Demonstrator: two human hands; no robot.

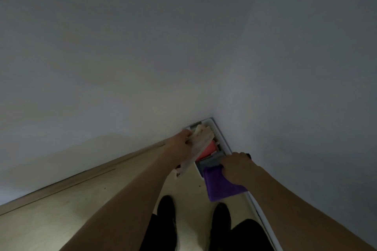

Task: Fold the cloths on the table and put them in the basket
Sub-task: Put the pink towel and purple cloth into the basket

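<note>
Grey walls meet in a dim corner where the basket [218, 136] sits. Left hand [180, 138] pinches a pale cloth [199, 144], probably folded, over pink ones inside. Right hand [237, 166] clasps a purple cloth [219, 186] at the basket's near end. Lower each flat, releasing only once seated.

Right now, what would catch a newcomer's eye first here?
The soft purple cloth, gripped by the right hand, hangs over the near end of a white plastic basket tucked into the corner of the walls. The left hand holds a pale cream cloth over the basket, above a folded coral-pink cloth.
</note>
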